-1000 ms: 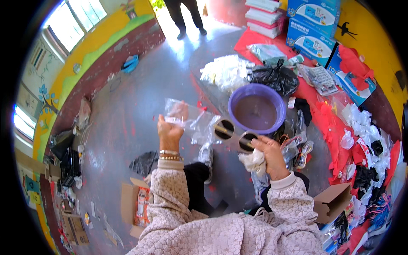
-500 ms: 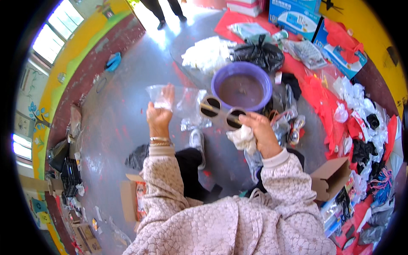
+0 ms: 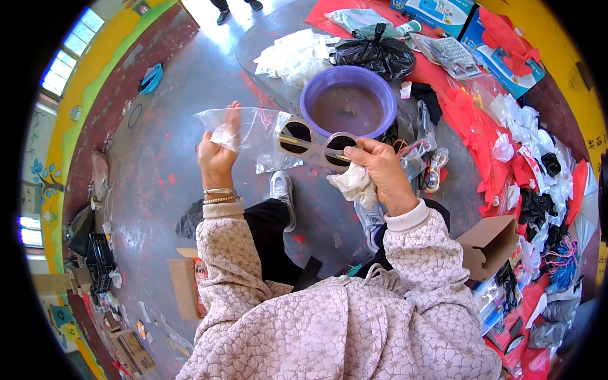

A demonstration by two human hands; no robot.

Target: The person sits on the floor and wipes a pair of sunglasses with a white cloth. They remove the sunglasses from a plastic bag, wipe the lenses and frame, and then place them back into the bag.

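My right hand (image 3: 382, 172) pinches the end of a pair of sunglasses (image 3: 311, 151) with round dark lenses and a pale frame. A crumpled whitish cloth (image 3: 354, 183) is tucked under the same hand's fingers. At the far end of the glasses, a clear plastic bag (image 3: 258, 130) overlaps the frame; whether the frame is inside it I cannot tell. My left hand (image 3: 218, 155) holds the bag across its palm, between the thumb and the upstretched fingers, which show partly through the film. Beyond the glasses stands a purple basin (image 3: 306, 95) of murky water.
White plastic (image 3: 294, 56) and a black bag (image 3: 377, 54) lie behind the basin. Piled wrappers and red sheeting (image 3: 472, 136) cover the right side. Open cardboard boxes (image 3: 486, 244) (image 3: 183, 288) flank my legs. Another person's feet (image 3: 223, 17) are at the far doorway.
Both hands, with the sunglasses and bag, have shifted slightly left and up in the picture. The view has tilted down a little, so the basin sits higher.
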